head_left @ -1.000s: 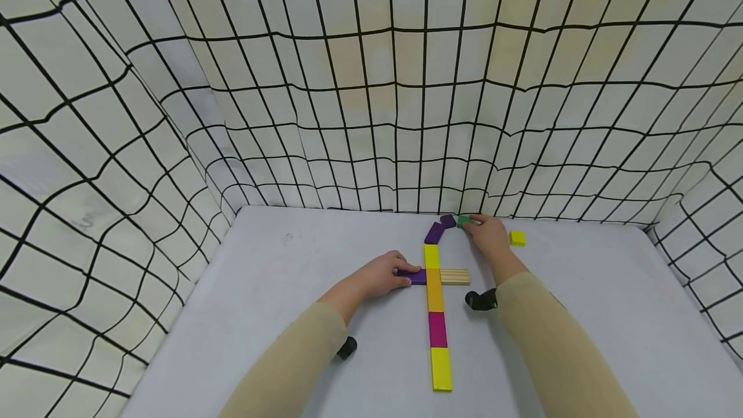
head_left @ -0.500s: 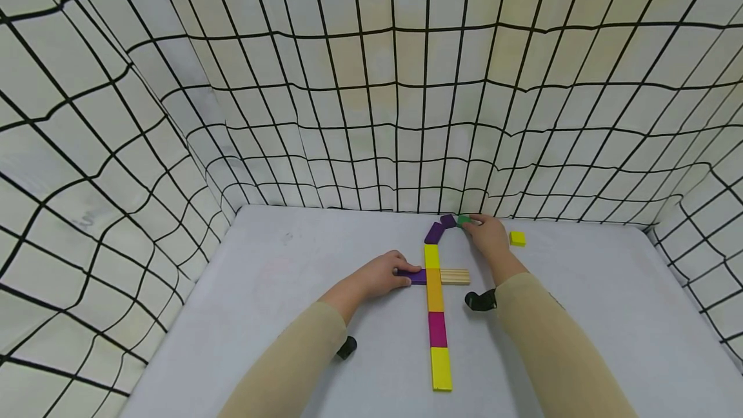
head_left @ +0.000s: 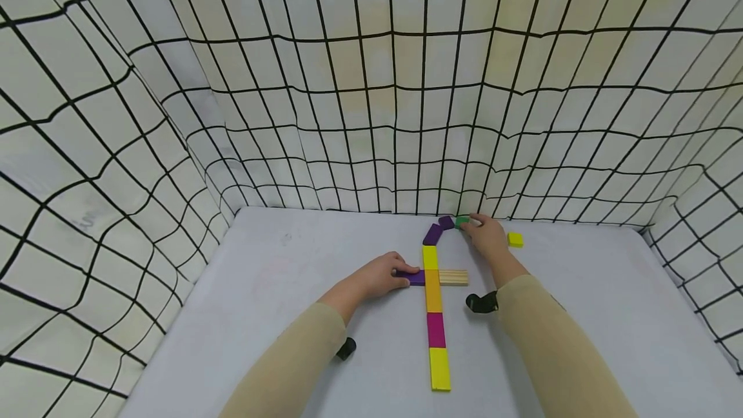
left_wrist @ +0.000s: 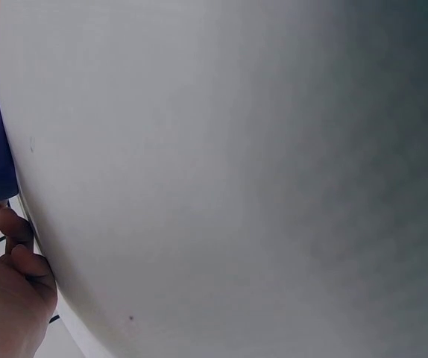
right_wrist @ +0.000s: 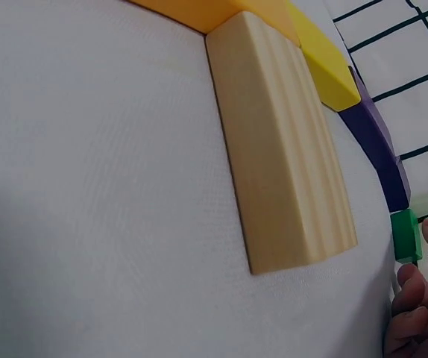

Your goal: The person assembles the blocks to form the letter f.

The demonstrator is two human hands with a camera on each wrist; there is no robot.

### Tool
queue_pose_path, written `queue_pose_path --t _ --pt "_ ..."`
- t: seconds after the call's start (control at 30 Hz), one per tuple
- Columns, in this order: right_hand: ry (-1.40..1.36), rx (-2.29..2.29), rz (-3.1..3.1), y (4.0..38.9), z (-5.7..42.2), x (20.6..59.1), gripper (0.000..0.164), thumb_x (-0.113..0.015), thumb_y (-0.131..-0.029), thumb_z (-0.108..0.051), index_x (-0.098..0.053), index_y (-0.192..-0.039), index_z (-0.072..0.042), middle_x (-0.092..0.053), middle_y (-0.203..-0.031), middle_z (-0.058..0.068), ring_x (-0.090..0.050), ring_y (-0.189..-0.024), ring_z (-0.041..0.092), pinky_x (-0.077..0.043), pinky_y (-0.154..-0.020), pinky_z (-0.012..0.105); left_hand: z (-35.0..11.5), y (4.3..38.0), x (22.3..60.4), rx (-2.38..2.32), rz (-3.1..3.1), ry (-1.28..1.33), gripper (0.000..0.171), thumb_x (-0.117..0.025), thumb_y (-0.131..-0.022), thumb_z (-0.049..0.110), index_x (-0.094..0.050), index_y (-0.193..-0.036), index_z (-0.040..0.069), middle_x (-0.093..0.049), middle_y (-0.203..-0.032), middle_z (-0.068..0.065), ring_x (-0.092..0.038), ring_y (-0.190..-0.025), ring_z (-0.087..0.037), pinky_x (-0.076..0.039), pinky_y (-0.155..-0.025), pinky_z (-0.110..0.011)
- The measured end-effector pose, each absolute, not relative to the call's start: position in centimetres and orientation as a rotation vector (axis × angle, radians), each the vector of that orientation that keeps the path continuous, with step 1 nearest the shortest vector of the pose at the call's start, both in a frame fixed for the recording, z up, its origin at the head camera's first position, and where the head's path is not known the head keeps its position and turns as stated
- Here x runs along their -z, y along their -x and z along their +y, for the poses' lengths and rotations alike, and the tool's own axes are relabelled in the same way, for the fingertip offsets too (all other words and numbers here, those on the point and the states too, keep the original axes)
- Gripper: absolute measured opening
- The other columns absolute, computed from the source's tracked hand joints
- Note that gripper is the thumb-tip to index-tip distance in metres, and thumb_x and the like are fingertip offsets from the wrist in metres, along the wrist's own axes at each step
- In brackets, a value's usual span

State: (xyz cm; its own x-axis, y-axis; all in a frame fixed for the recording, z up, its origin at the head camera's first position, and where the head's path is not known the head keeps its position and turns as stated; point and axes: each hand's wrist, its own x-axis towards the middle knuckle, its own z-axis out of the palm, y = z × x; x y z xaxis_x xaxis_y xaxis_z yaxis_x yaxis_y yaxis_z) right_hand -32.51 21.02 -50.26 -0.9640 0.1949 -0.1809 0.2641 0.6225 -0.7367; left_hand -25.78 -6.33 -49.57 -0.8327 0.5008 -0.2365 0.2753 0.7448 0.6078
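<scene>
My left hand [head_left: 380, 275] pinches the long purple block [head_left: 416, 278] between thumb and fingers; it abuts the left side of an orange block [head_left: 433, 289]. At the far end, my right hand [head_left: 487, 236] holds a small green block [head_left: 461, 221] by its right side. In the right wrist view, the fingertips touch the green block [right_wrist: 406, 236] beside the purple ones. Two short purple blocks [head_left: 433, 234] curve from the yellow block [head_left: 429, 257] toward it. A pale, grooved wooden block [head_left: 454, 277] meets the orange block on the right.
Below the orange block lie a magenta block [head_left: 436, 330] and a long yellow block [head_left: 440, 369]. A loose yellow block [head_left: 515, 239] sits right of my right hand. Black netting [head_left: 395, 128] over pale walls borders the white table [head_left: 261, 257].
The view shifts very slightly. Both hands stay where they are on the purple and green blocks, and no block visibly changes place.
</scene>
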Motion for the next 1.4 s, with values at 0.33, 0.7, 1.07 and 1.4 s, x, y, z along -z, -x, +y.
queue_pose_path --t 0.33,0.7,1.07,1.4 --pt "-0.374 1.316 2.738 32.2 21.5 49.8 0.052 -0.06 -0.099 -0.038 -0.052 -0.145 -0.016 -0.055 -0.128 0.018 -0.055 -0.099 0.027 -0.048 -0.079 0.036 -6.7 25.8 50.0 -0.82 2.556 -0.533 0.034 -0.068 -0.095 0.026 -0.068 -0.128 0.033 -0.056 -0.115 0.005 -0.053 -0.107 -0.017 -0.042 -0.104 -0.038" --pt "-0.248 1.194 2.832 30.6 23.5 48.7 0.049 -0.058 -0.1 -0.037 -0.055 -0.142 -0.011 -0.056 -0.133 0.022 -0.057 -0.109 0.033 -0.049 -0.087 0.044 -6.6 25.8 50.3 -0.81 2.557 -0.543 0.033 -0.068 -0.095 0.026 -0.069 -0.128 0.033 -0.056 -0.115 0.005 -0.053 -0.107 -0.016 -0.042 -0.103 -0.038" --pt "-0.13 1.104 2.908 29.5 27.9 48.5 0.051 -0.059 -0.1 -0.035 -0.054 -0.142 -0.008 -0.06 -0.124 0.019 -0.052 -0.1 0.031 -0.044 -0.076 0.037 -6.4 25.8 50.3 -0.803 2.559 -0.542 0.034 -0.068 -0.096 0.026 -0.068 -0.128 0.033 -0.056 -0.117 0.004 -0.053 -0.108 -0.017 -0.042 -0.104 -0.039" --pt "-0.054 1.082 2.909 29.0 30.7 47.8 0.05 -0.057 -0.101 -0.032 -0.053 -0.142 -0.005 -0.056 -0.131 0.02 -0.048 -0.116 0.038 -0.045 -0.085 0.044 -6.1 25.9 50.0 -0.822 2.563 -0.549 0.034 -0.068 -0.095 0.025 -0.068 -0.129 0.031 -0.056 -0.117 0.003 -0.053 -0.109 -0.018 -0.042 -0.105 -0.039"
